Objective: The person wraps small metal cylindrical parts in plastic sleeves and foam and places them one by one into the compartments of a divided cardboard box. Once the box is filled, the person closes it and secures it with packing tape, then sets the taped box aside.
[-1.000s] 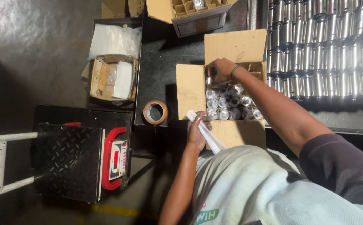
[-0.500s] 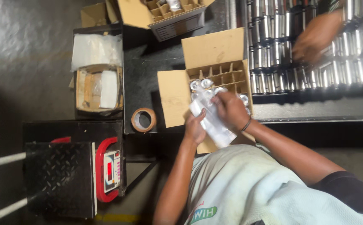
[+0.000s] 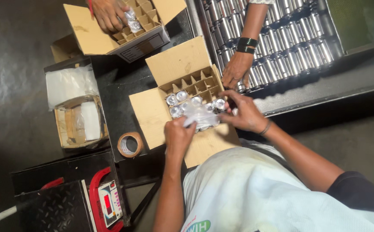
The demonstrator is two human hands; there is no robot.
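Note:
An open cardboard box (image 3: 152, 114) with a grid of dividers sits on the dark table in front of me. Several of its near cells hold shiny metal cans (image 3: 176, 104). My left hand (image 3: 178, 134) and my right hand (image 3: 243, 112) both grip a clear plastic bag (image 3: 202, 116) stretched over the near side of the box. Just beyond the box, a co-worker's hand (image 3: 235, 69) with dark bracelets rests on the rows of silver cans (image 3: 290, 47) on a tray.
A roll of brown tape (image 3: 130, 144) lies left of the box. A second divided box (image 3: 122, 30) at the far left has another person's hand (image 3: 109, 13) in it. Boxes of white plastic (image 3: 73, 107) stand left. A red-and-black weighing scale (image 3: 105, 202) sits low left.
My right hand came out of the box and joined the left on the plastic bag, which is now spread out. A co-worker's hand has reached down to the cans by the box.

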